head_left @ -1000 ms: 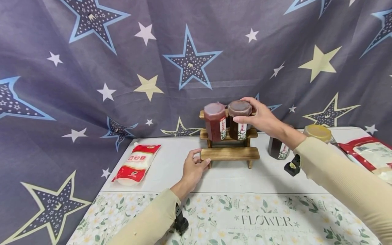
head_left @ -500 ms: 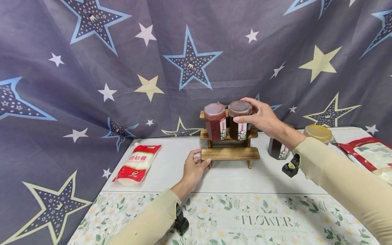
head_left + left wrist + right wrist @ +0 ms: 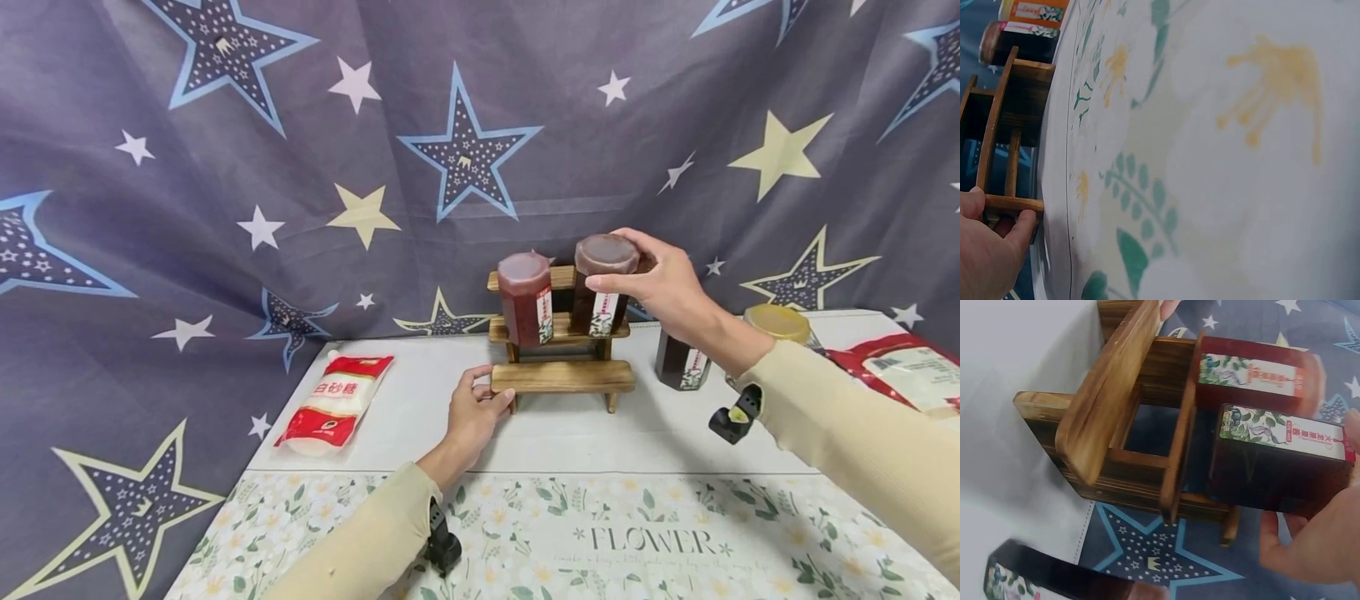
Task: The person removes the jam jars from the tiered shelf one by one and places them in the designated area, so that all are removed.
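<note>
The right hand (image 3: 660,287) gripped the dark jar (image 3: 602,283) by its lid, just above the wooden rack (image 3: 562,377); fingers hid its far side. The left hand (image 3: 474,417) pinched the rack's near-left end.

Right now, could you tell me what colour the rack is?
The rack is brown wood, clearest in the right wrist view.

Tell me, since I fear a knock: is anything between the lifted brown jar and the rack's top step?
Nothing visible. The right hand holds the brown jar beside the red jar; the top step behind looks free.
</note>
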### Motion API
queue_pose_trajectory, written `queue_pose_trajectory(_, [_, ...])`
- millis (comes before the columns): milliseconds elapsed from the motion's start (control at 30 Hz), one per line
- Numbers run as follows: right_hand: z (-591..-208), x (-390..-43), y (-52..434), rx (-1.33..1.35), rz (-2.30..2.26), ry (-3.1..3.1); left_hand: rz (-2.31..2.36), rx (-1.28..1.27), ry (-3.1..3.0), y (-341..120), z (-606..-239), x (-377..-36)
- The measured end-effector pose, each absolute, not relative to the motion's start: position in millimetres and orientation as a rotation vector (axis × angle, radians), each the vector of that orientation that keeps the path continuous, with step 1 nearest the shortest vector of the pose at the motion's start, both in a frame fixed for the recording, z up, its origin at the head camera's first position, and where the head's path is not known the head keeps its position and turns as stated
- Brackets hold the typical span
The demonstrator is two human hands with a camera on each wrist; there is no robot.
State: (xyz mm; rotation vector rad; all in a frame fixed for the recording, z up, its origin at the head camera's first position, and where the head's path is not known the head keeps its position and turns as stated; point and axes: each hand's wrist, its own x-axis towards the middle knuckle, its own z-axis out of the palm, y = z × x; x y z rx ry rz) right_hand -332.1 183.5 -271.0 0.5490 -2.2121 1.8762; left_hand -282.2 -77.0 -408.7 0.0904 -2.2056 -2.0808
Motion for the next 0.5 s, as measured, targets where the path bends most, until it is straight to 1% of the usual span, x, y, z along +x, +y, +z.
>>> queue_pose_trajectory(300, [-264, -313, 204, 0.455, 1.682, -2.330, -2.074, 0.080, -2.212, -78, -408, -282])
queue_pose_trajectory(433, [-267, -304, 213, 0.405, 1.700, -2.380, -2.077, 0.069, -2.213, -78, -409, -282])
queue_pose_trajectory(500, [-268, -299, 218, 0.377, 1.716, -2.402, -2.089, 0.065, -2.215, -76, -402, -277])
